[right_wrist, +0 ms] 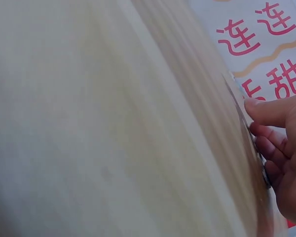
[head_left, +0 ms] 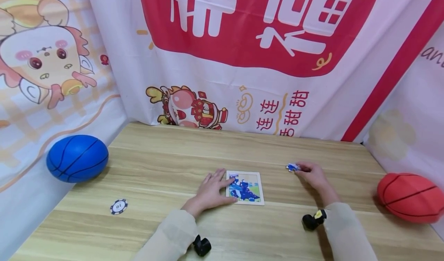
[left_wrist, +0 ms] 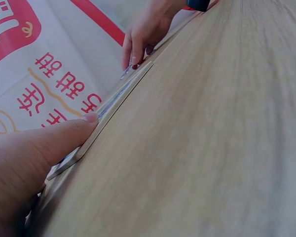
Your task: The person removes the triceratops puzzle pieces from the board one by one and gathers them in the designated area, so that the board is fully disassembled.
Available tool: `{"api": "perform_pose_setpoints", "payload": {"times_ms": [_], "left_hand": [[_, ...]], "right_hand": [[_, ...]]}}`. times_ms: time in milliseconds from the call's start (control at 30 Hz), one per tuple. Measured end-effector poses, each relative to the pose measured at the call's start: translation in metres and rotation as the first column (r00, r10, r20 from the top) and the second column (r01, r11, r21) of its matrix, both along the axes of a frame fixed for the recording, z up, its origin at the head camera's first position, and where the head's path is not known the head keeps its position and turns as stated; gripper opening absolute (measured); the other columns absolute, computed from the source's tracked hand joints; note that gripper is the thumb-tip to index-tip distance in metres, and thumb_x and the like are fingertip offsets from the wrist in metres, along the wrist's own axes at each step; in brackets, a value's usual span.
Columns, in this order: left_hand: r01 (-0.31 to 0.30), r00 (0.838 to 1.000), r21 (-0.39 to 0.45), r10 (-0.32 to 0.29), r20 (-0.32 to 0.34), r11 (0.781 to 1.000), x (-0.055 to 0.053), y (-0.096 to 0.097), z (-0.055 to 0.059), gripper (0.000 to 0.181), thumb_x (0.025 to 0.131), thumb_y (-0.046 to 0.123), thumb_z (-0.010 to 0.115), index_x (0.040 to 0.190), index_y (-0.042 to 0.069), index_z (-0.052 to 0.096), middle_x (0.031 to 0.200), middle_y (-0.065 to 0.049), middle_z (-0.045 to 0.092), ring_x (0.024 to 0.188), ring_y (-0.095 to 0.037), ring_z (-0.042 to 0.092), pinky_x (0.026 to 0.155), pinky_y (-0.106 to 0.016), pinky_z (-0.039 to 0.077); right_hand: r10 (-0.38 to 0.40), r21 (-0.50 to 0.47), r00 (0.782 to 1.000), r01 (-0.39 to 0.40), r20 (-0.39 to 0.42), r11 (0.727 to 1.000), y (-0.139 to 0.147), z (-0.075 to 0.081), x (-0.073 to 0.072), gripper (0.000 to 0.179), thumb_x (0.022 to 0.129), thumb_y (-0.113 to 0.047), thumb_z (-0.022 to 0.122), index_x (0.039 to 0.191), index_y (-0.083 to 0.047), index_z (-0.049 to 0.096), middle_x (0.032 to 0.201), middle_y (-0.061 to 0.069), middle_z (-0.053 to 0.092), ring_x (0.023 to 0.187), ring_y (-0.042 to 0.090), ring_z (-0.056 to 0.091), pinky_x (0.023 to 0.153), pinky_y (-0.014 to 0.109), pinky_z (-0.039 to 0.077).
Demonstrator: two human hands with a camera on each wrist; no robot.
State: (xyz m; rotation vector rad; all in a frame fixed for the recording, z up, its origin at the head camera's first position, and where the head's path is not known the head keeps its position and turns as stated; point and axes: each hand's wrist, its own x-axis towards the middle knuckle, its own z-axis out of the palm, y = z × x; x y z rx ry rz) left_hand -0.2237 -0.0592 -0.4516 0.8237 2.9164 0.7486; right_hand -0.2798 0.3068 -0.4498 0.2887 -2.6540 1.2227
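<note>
A small square jigsaw puzzle (head_left: 255, 203) with a pale frame lies flat on the table. Its picture shows a blue dinosaur, and a plain tan patch shows toward the upper right. My left hand (head_left: 212, 191) rests on the puzzle's left side, fingers spread; the thumb (left_wrist: 74, 133) presses the frame in the left wrist view. To the right of the puzzle, my right hand (head_left: 313, 175) pinches a blue and white puzzle piece (head_left: 292, 167) low over the tabletop. In the right wrist view, thumb (right_wrist: 269, 111) and curled fingers hide most of that piece.
A blue ball (head_left: 78, 158) sits at the table's left edge, and a red ball (head_left: 409, 197) at the right. A round chip (head_left: 119, 206) lies at front left. Printed cloth (head_left: 208, 72) hangs along the back edge of the wooden table (head_left: 166, 153).
</note>
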Motion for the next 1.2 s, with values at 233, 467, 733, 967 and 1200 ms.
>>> {"api": "perform_pose_setpoints", "payload": {"times_ms": [233, 467, 733, 967, 1200], "left_hand": [[-0.002, 1.0, 0.002, 0.002, 0.002, 1.0, 0.0, 0.0, 0.0, 0.075, 0.069, 0.064, 0.051, 0.129, 0.02, 0.042, 0.14, -0.014, 0.016, 0.128, -0.027, 0.01, 0.1, -0.045, 0.004], [-0.002, 1.0, 0.008, 0.002, 0.0, 1.0, 0.001, -0.001, 0.0, 0.074, 0.07, 0.064, 0.052, 0.129, 0.02, 0.042, 0.14, -0.014, 0.016, 0.128, -0.027, 0.009, 0.1, -0.045, 0.003], [-0.004, 1.0, 0.003, 0.004, 0.002, 1.0, 0.001, 0.0, -0.001, 0.074, 0.07, 0.064, 0.051, 0.129, 0.021, 0.041, 0.141, -0.013, 0.014, 0.128, -0.026, 0.008, 0.101, -0.044, 0.002], [0.003, 1.0, 0.004, -0.003, 0.004, 1.0, 0.001, 0.001, 0.0, 0.074, 0.07, 0.064, 0.051, 0.13, 0.021, 0.041, 0.141, -0.014, 0.015, 0.128, -0.027, 0.009, 0.101, -0.045, 0.003], [0.001, 1.0, 0.008, -0.001, -0.007, 1.0, 0.001, 0.0, -0.001, 0.075, 0.07, 0.064, 0.051, 0.13, 0.019, 0.04, 0.14, -0.014, 0.016, 0.128, -0.027, 0.009, 0.1, -0.045, 0.004]], "right_hand": [[-0.001, 0.028, 0.999, 0.002, -0.047, 1.0, -0.004, -0.006, -0.003, 0.026, 0.072, 0.002, 0.065, 0.096, 0.01, 0.06, 0.092, 0.023, 0.058, 0.082, 0.03, 0.052, 0.072, 0.037, 0.041], [-0.037, 0.061, 0.999, 0.038, -0.024, 0.997, -0.006, -0.007, -0.003, 0.027, 0.073, 0.0, 0.065, 0.098, 0.01, 0.059, 0.092, 0.023, 0.055, 0.085, 0.032, 0.049, 0.074, 0.04, 0.039], [-0.046, 0.104, 0.999, 0.042, 0.029, 0.994, -0.003, -0.007, -0.005, 0.033, 0.076, -0.005, 0.064, 0.105, 0.009, 0.057, 0.097, 0.023, 0.054, 0.089, 0.034, 0.048, 0.077, 0.043, 0.039], [-0.032, 0.054, 0.997, 0.028, 0.075, 0.998, -0.008, 0.007, 0.003, 0.044, 0.079, -0.007, 0.061, 0.117, 0.009, 0.046, 0.1, 0.028, 0.052, 0.091, 0.038, 0.049, 0.078, 0.047, 0.04], [-0.072, -0.082, 0.988, 0.084, 0.136, 0.993, -0.03, 0.029, 0.016, 0.047, 0.083, -0.015, 0.057, 0.125, 0.0, 0.042, 0.113, 0.023, 0.045, 0.102, 0.034, 0.04, 0.084, 0.046, 0.034]]}}
